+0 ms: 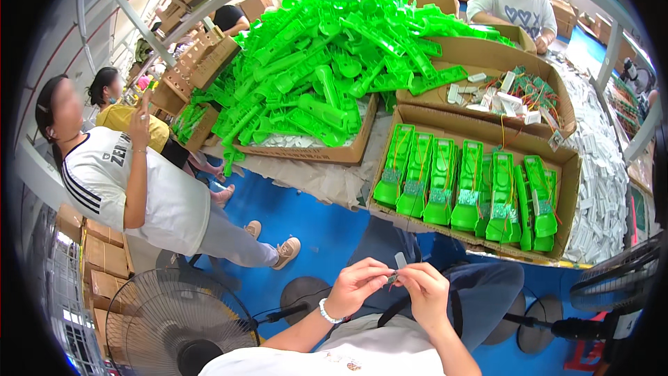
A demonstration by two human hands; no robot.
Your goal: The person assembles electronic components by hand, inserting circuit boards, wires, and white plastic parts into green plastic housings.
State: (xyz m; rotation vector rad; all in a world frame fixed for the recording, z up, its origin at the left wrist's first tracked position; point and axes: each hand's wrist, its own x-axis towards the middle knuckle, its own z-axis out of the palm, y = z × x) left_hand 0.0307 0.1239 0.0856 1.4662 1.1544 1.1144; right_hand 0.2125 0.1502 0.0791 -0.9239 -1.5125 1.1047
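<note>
One small board (393,279), one white piece (401,260), toward six o'clock. Fingertips together: left hand (356,288) pinches board, right hand (425,290) pinches piece.

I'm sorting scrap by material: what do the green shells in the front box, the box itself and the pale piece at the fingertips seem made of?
Green shells: likely moulded plastic, fairly glossy, given their highlights and thin walls.
Box: probably cardboard, matt brown with flat walls.
Pale piece: perhaps plastic, smooth-looking and greyish-white; too small to be sure.
</note>
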